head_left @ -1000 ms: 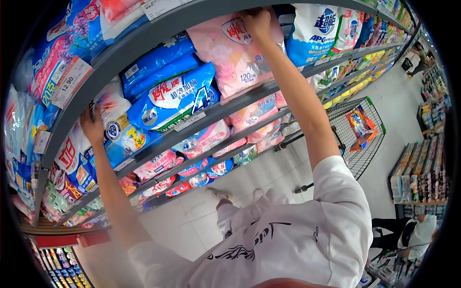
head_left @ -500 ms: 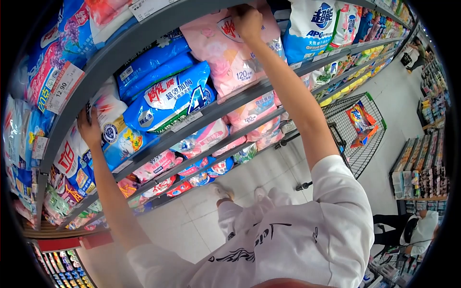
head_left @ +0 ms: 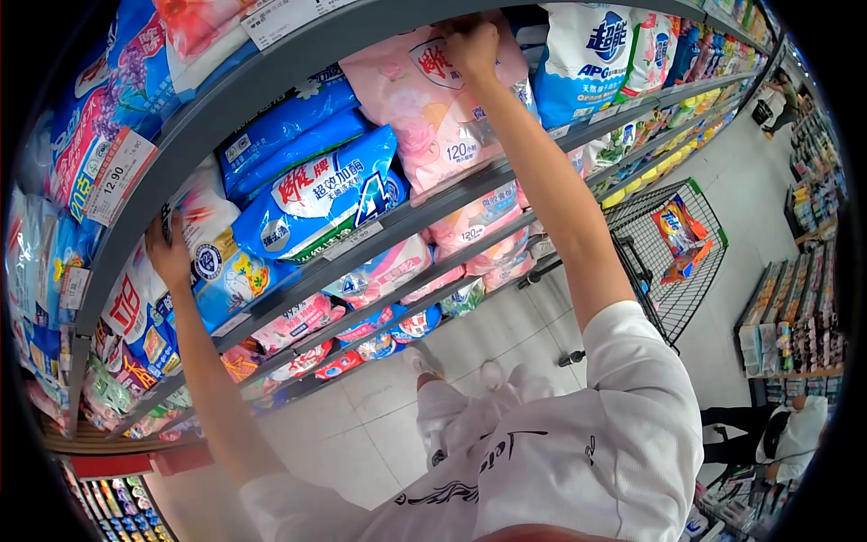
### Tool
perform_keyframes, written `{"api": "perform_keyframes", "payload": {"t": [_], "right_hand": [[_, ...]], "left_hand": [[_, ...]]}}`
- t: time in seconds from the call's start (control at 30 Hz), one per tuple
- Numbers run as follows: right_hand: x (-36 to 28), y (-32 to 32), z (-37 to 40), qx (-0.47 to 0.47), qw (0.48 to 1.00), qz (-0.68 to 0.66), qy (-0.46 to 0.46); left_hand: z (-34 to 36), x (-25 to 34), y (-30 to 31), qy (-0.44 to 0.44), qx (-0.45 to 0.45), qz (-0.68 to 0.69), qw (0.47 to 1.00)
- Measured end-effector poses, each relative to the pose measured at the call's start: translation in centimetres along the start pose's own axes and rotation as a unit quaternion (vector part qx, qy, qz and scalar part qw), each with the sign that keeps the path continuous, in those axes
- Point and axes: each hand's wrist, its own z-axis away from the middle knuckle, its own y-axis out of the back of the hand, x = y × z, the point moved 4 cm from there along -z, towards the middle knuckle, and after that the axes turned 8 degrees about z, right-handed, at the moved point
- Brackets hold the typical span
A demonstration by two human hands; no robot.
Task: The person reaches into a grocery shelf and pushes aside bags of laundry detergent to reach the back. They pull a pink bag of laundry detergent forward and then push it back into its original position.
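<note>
A pink bag of laundry powder (head_left: 411, 108) stands upright on the shelf, its face printed with flowers. My right hand (head_left: 471, 50) is closed at its top edge, the fingertips partly hidden. To the left, my left hand (head_left: 169, 253) rests against a white and blue detergent bag (head_left: 221, 244), fingers stretched upward and slightly apart. Something small and dark shows by those fingertips; I cannot make out what it is. Between my hands lie a blue bag of washing powder (head_left: 316, 194) and more blue bags stacked behind it.
A shelf edge (head_left: 194, 113) with price tags curves overhead. Lower shelves hold several more bags. At right stands a wire shopping cart (head_left: 686, 303) with an orange detergent bag (head_left: 682, 235) inside. Another person in a white top (head_left: 802, 434) is at the lower right.
The view has shifted slightly, so the shelf goods sit a little lower in it. Both hands stay at the same bags, the right one still closed on the pink bag's top.
</note>
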Motion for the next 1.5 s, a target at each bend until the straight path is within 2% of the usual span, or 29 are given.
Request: {"api": "perform_keyframes", "payload": {"t": [0.2,0.4,0.5,0.6,0.67,0.7,0.77,0.87,0.93,1.13,1.3,1.4,1.5], "right_hand": [[-1.8,0.7,0.7,0.017,0.996,0.073,0.041],[-2.4,0.9,0.7,0.001,0.998,0.042,0.037],[-2.3,0.9,0.4,0.009,0.993,0.083,0.084],[-1.8,0.9,-0.3,-0.039,0.992,0.089,0.074],[-1.7,1.0,-0.5,-0.1,0.99,0.076,0.069],[-2.2,1.2,-0.6,-0.101,0.987,0.068,0.106],[-1.9,1.0,-1.0,-0.127,0.979,0.11,0.115],[-1.4,0.6,-1.5,-0.114,0.97,0.125,0.174],[-0.2,0.1,-1.9,-0.112,0.958,0.188,0.185],[-2.1,0.1,-1.4,-0.04,0.957,0.148,0.246],[0.4,-0.2,-1.9,-0.047,0.963,0.154,0.218],[-0.1,0.2,-1.6,-0.059,0.956,0.173,0.23],[-1.2,0.3,-1.1,-0.053,0.969,0.136,0.199]], "left_hand": [[0.1,-0.3,0.0,0.01,0.004,-0.009,1.0],[0.2,-0.4,0.1,0.008,0.012,-0.023,1.0],[0.2,0.1,0.2,0.005,0.009,-0.021,1.0],[0.2,-0.8,0.1,-0.036,0.021,-0.049,0.998],[0.3,-0.4,0.3,-0.031,0.021,-0.055,0.998],[0.3,-0.9,0.1,-0.031,0.029,-0.066,0.997],[0.5,-1.4,0.1,-0.013,0.023,-0.068,0.997],[0.5,-1.3,0.1,0.021,0.015,-0.079,0.997],[0.5,-1.8,0.1,0.025,0.016,-0.081,0.996],[0.7,-1.3,0.3,0.008,0.032,-0.074,0.997],[0.7,-1.9,0.0,-0.003,0.043,-0.077,0.996],[0.6,-1.4,0.1,0.017,0.034,-0.067,0.997],[0.7,-1.1,0.1,0.032,0.034,-0.078,0.996]]}}
